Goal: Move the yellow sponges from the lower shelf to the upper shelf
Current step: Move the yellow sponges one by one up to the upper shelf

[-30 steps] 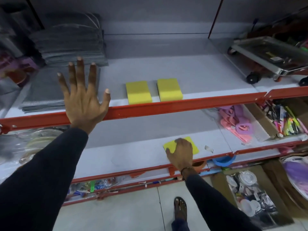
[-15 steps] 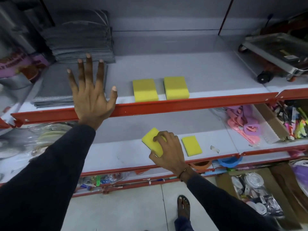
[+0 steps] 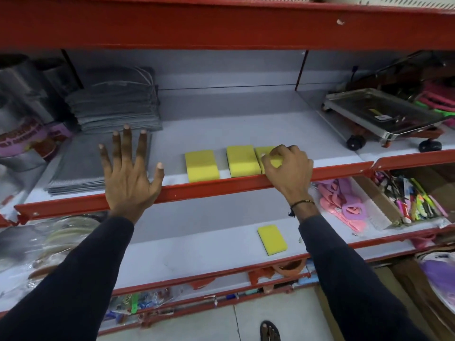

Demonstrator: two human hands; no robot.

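Observation:
Two yellow sponges lie flat near the front of the upper shelf (image 3: pixel 246 134): the left sponge (image 3: pixel 202 165) and the middle sponge (image 3: pixel 242 160). Right beside the middle one, my right hand (image 3: pixel 288 168) is closed over a third yellow sponge (image 3: pixel 264 153), which rests on the shelf against it. One more yellow sponge (image 3: pixel 272 239) lies alone on the lower shelf (image 3: pixel 197 252), below my right forearm. My left hand (image 3: pixel 130 173) is spread flat, fingers apart, over the upper shelf's red front rail (image 3: pixel 209 188), holding nothing.
Folded grey cloths (image 3: pixel 115 104) are stacked at the upper shelf's left, with a flat grey mat (image 3: pixel 81 171) in front of them. A wheeled metal tray (image 3: pixel 379 116) stands at the right. Pink and purple items (image 3: pixel 342 205) and pens (image 3: pixel 413 198) fill the lower right.
My right hand lifted a yellow sponge from the lower shelf and brought it up onto the upper shelf beside the two lying there. The view tilted upward. My left hand stayed on the rail.

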